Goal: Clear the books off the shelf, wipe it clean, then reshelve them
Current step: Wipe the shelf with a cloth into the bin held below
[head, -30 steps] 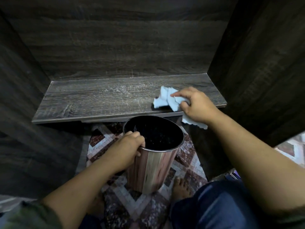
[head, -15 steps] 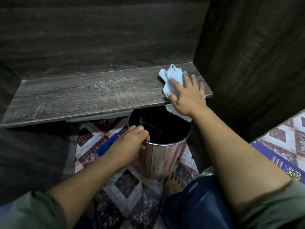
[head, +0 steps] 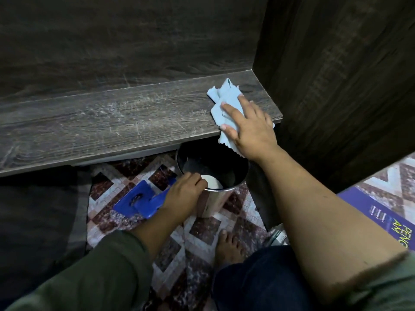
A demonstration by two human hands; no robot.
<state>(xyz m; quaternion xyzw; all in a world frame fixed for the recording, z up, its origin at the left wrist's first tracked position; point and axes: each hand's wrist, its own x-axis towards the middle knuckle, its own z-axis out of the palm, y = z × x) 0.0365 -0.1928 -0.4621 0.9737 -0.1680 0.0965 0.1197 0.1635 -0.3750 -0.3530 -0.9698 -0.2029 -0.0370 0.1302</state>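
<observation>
**Q:** Head view: where is the cloth?
**A:** Under the right hand (head: 253, 131), whose fingers (head: 231, 108) are spread flat and press the cloth (head: 226, 95) onto the right end of the shelf (head: 112, 122). Its near corner overhangs the edge.
**Q:** And the bin?
**A:** The bin (head: 212, 204) is directly below that corner. The left hand (head: 186, 191) curls over its rim. The shelf's long axis runs leftward.
</observation>
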